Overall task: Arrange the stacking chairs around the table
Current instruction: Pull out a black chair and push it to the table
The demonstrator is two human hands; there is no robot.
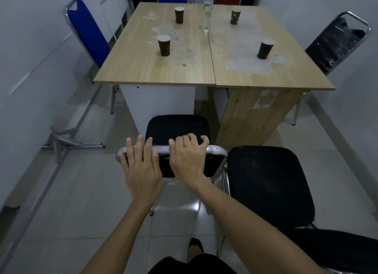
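Dark clothing [192, 265] fills the bottom edge of the view, and two bare forearms reach forward from it over a pale tiled floor [81, 191]. Left hand [141, 167] lies flat with fingers spread across the left end of a chrome top rail [216, 149], open and pressing rather than wrapped around it. Right hand [189, 157] sits just beside it on the same rail, fingers curled over the bar in a closed grip on the black padded stacking chair with chrome frame [178, 128] that the rail belongs to. That chair's seat lies just beyond the fingertips, facing the near edge of the counter and standing just short of it. Immediately right of the right hand stands a second black padded chair seat [268, 185], its frame close beside the held chair. Ahead of both hands are two light wood-grain counter tops pushed together [155, 69], their surfaces marked with whitish patches. Four dark paper cups stand on them: one ahead and left [163, 45], one ahead and right [265, 50], and two farther back [179, 15] [235, 17]. Between the far pair stands a clear plastic bottle with a green cap [207, 9]. Far left of the hands, a blue-backed chrome chair [90, 32] stands at the counter's side; far right, a black chair wrapped in plastic film [337, 46] stands at the opposite side.
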